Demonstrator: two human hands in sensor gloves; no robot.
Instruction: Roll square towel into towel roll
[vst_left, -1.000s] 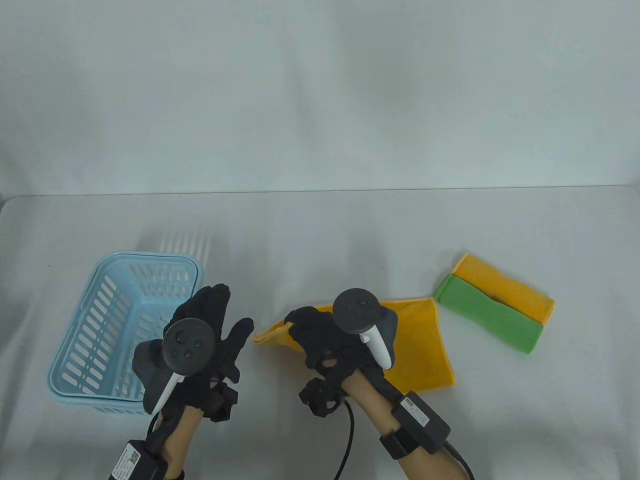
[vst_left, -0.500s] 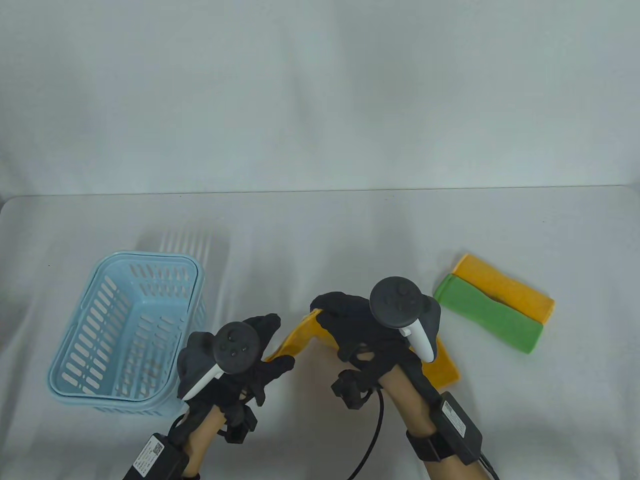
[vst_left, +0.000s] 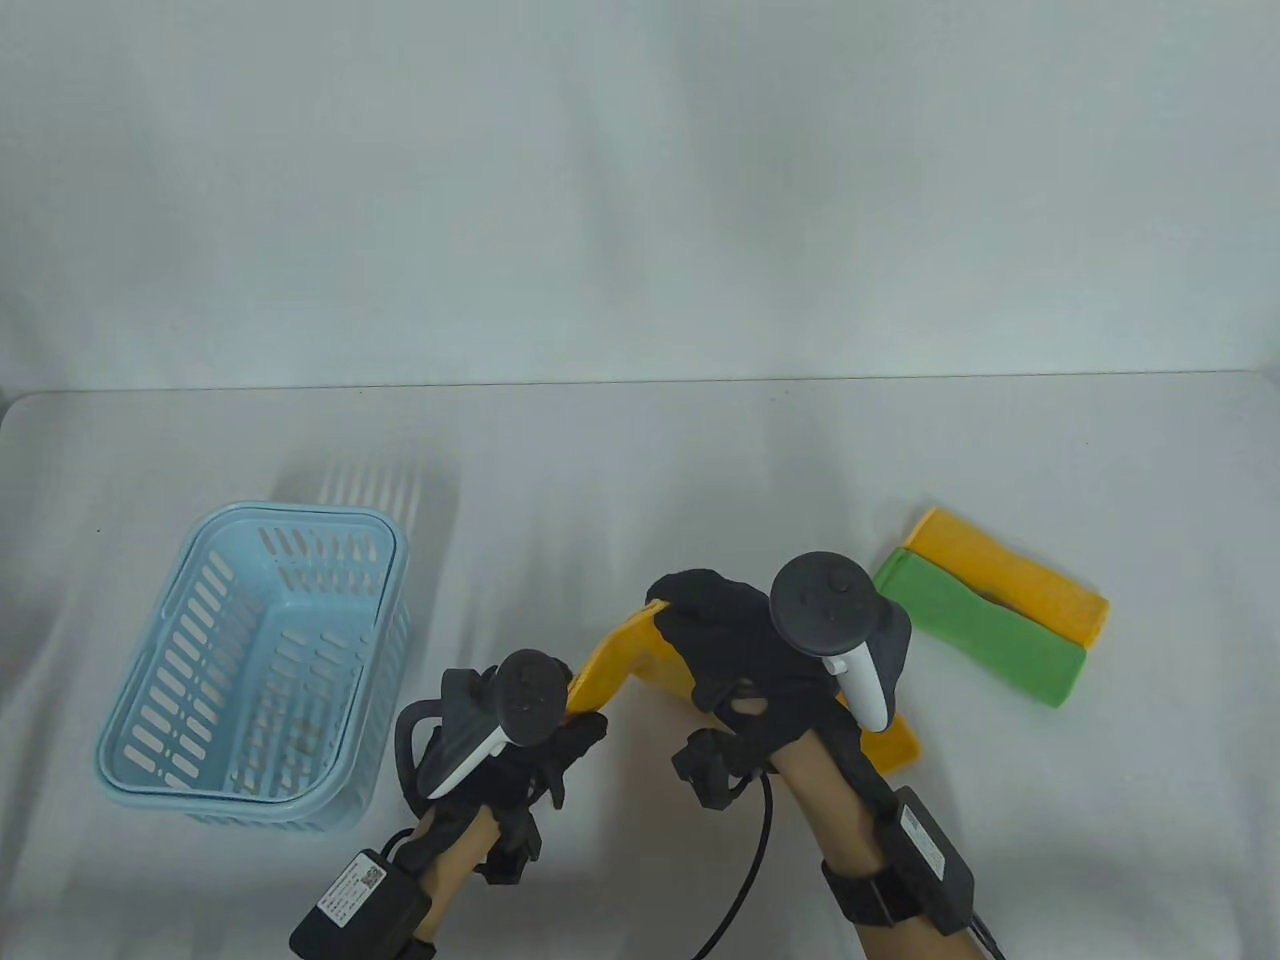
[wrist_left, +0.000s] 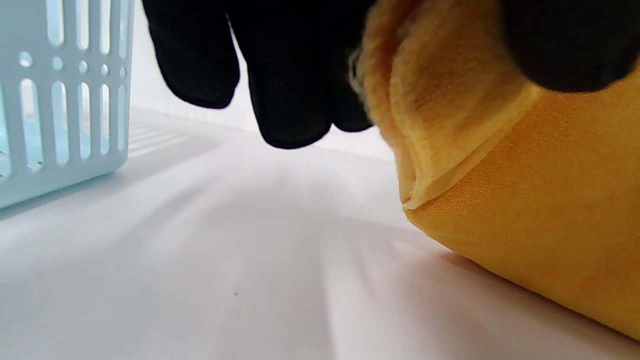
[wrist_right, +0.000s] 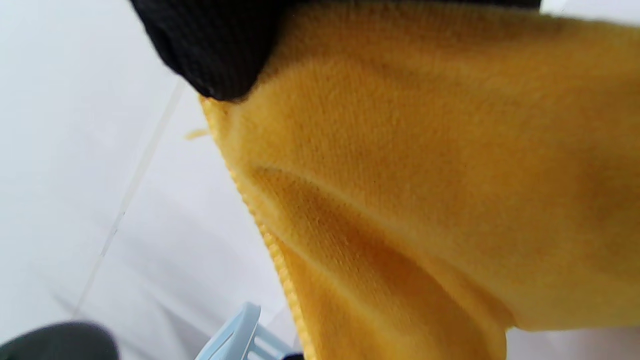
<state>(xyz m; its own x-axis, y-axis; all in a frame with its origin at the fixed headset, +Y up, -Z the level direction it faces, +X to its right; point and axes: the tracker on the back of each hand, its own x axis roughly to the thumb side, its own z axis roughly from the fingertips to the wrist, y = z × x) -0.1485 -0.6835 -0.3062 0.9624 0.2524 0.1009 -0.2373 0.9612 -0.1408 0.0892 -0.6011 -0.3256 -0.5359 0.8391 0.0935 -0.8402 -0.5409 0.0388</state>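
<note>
The yellow square towel (vst_left: 610, 665) lies near the table's front, its left side lifted and folded over toward the right. A strip of it still lies flat by my right wrist. My right hand (vst_left: 690, 615) grips the raised far corner from above. My left hand (vst_left: 572, 728) pinches the near left corner between thumb and fingers. In the left wrist view the doubled yellow towel (wrist_left: 525, 200) fills the right side under my left fingers (wrist_left: 290, 75). The right wrist view is filled by the hanging yellow towel (wrist_right: 425, 200), with a black fingertip (wrist_right: 215, 45) on its top edge.
A light blue slotted basket (vst_left: 250, 660) stands left of my left hand and shows at the edge of the left wrist view (wrist_left: 60, 100). A folded green towel (vst_left: 985, 630) and a folded yellow towel (vst_left: 1020, 580) lie to the right on the white table.
My right hand has lifted the towel's left edge and carried it rightward, folding the cloth over. My left hand has moved from above the basket to the towel's near corner and pinched it.
</note>
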